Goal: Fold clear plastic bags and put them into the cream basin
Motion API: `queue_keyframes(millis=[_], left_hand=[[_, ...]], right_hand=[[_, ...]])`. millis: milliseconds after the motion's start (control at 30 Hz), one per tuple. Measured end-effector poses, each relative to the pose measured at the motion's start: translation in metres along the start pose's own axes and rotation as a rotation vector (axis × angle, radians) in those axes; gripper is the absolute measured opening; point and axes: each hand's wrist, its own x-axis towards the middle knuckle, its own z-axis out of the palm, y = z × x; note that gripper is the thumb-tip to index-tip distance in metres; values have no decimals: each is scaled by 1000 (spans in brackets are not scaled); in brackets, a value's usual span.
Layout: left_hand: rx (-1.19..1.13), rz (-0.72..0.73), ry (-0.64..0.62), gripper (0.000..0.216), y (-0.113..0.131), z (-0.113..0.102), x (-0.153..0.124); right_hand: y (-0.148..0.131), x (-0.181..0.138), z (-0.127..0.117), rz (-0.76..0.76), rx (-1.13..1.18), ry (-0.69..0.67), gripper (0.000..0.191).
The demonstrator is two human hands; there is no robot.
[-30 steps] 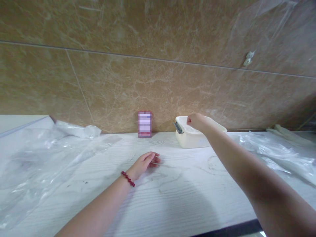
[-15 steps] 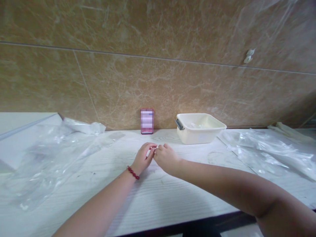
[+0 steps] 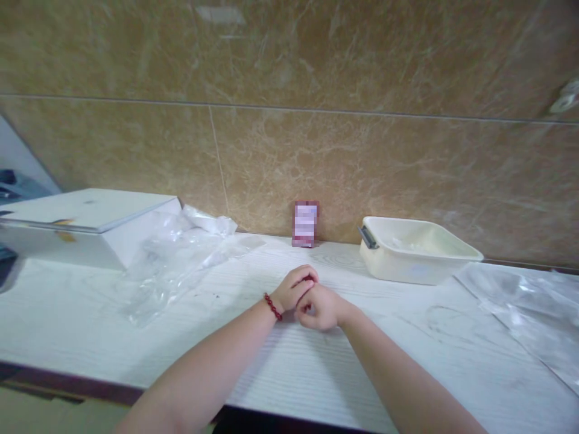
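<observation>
My left hand (image 3: 295,289), with a red bead bracelet (image 3: 272,306) at its wrist, meets my right hand (image 3: 320,307) over the middle of the table. The left fingers are bent and rest against the back of the right fingers. My right hand is closed, thumb and forefinger curled into a ring. Whatever lies between the fingers, if anything, is hidden or too small to make out. Just beyond the hands a phone (image 3: 305,224) with a blurred screen leans upright against the wall.
A cream plastic bin (image 3: 418,265) with a grey latch stands at the back right, small clear pieces inside. Clear plastic bags (image 3: 181,253) lie at left beside a white box (image 3: 113,235). More clear plastic (image 3: 534,307) covers the right. A brown marble wall (image 3: 289,150) closes the back.
The view has swung left, bringing the white box in. My hands have moved from fingertips meeting to overlapping, the right hand now lower and more curled, turned under the left fingers.
</observation>
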Motion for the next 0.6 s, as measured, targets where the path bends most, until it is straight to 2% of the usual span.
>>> queue_keyframes(millis=[167,300,400,467,533,600], left_hand=[[-93,-131,-3,5,0,3,-2],[-136,-166,-6,11,4,6,-2],[-44,-195,43,19,1,7,0],[28,-235,58,21,-4,5,2],[122,-261,2,22,-9,-1,4],[311,-276,-70,24,-14,-13,8]], right_hand=[[6,-3,7,-15,469,30,16],[18,-4,15,22,830,104,21],[28,-4,21,42,1060,271,25],[32,-3,23,52,1156,327,26],[33,-3,22,63,1186,326,26],[35,-2,20,88,1175,334,23]])
